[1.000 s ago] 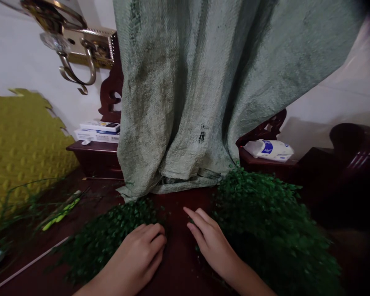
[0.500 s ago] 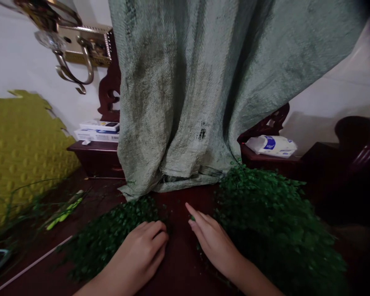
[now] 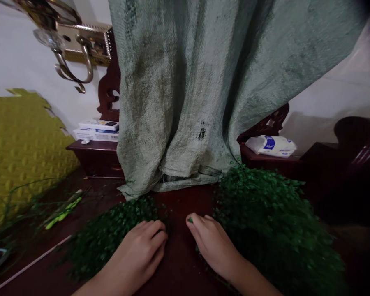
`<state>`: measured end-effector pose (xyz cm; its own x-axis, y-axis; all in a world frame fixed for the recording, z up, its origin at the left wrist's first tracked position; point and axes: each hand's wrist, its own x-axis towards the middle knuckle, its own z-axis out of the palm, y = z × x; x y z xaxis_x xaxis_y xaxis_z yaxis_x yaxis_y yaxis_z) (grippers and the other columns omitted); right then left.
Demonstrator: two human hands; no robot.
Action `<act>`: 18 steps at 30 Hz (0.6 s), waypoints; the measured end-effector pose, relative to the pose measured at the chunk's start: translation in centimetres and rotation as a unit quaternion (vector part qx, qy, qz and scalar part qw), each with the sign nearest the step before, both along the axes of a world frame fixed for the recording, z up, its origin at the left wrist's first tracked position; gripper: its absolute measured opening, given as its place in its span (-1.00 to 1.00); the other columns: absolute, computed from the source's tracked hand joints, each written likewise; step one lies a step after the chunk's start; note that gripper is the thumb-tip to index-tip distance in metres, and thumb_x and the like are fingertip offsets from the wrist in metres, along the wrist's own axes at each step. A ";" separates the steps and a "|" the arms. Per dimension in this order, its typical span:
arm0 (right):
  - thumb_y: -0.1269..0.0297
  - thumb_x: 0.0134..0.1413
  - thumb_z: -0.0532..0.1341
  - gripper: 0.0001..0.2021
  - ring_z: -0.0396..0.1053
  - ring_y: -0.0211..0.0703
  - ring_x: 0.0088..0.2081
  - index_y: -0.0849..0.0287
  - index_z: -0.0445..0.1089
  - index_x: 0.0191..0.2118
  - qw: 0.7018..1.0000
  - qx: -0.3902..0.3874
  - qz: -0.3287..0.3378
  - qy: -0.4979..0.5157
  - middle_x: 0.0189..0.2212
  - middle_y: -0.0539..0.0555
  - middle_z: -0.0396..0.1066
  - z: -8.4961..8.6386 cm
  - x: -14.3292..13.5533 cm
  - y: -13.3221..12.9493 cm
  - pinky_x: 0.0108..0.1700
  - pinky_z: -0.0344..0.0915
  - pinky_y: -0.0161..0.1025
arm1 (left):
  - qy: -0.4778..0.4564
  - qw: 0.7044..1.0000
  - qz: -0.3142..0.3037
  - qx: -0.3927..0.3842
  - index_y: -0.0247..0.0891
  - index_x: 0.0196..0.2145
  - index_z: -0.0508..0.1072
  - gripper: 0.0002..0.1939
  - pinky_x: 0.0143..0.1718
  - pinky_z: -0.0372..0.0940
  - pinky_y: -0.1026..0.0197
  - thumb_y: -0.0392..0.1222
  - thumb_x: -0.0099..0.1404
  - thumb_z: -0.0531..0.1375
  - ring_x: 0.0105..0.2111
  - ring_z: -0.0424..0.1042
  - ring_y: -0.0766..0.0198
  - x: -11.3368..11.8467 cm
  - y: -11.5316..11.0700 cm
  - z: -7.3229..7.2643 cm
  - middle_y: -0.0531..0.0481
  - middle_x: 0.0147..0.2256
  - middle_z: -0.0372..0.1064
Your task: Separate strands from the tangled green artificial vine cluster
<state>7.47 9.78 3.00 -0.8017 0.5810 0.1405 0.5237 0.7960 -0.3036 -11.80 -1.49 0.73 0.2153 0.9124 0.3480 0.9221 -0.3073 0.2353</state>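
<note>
My left hand (image 3: 146, 246) rests with curled fingers at the right edge of the smaller heap of green leafy sprigs (image 3: 101, 234); whatever it grips, if anything, is hidden. Across a strip of dark red tabletop (image 3: 180, 263), my right hand (image 3: 212, 242) is closed, with a small green leaf bit (image 3: 190, 220) pinched between thumb and index finger. The larger leafy heap (image 3: 271, 222) lies just right of that hand.
A grey-green woven sack (image 3: 200, 90) hangs behind the table. White boxes (image 3: 97, 133) lie back left, a tissue pack (image 3: 271, 146) back right. Loose stems, a yellow-green object (image 3: 63, 213) and a thin pink stick (image 3: 33, 263) are at left, near a yellow mat (image 3: 21, 144).
The stretched index finger of my right hand has bent in, and its fingers have closed on the small green bit. My left hand has barely moved.
</note>
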 end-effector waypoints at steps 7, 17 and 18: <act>0.40 0.41 -0.04 -0.78 0.50 -0.02 -0.37 0.14 0.24 -0.30 0.999 0.030 0.004 -0.032 -0.45 0.04 0.48 -0.1 -0.1 -0.1 -0.18 0.31 -0.14 | -0.003 1.000 0.001 0.007 -0.21 -0.27 0.39 -0.77 -0.27 0.34 0.05 -0.39 0.39 -0.03 -0.31 0.41 0.12 0.0 0.1 0.0 -0.06 -0.24 0.39; 0.40 0.40 -0.02 -0.78 0.52 0.04 -0.37 0.15 0.31 -0.26 0.996 0.060 0.005 -0.071 -0.45 0.07 0.51 -0.6 0.0 -0.2 -0.17 0.33 -0.07 | -0.004 1.000 0.000 -0.002 -0.22 -0.27 0.41 -0.76 -0.27 0.39 -0.01 -0.42 0.36 -0.02 -0.31 0.44 0.09 0.1 0.1 0.5 -0.08 -0.25 0.40; 0.39 0.40 -0.02 -0.79 0.52 0.05 -0.37 0.16 0.32 -0.25 0.995 0.065 0.007 -0.080 -0.44 0.08 0.51 -0.5 -0.1 -0.2 -0.20 0.33 -0.08 | -0.002 1.000 0.000 0.001 -0.22 -0.27 0.41 -0.76 -0.27 0.40 -0.02 -0.41 0.37 -0.02 -0.31 0.44 0.09 0.1 0.1 0.6 -0.08 -0.25 0.41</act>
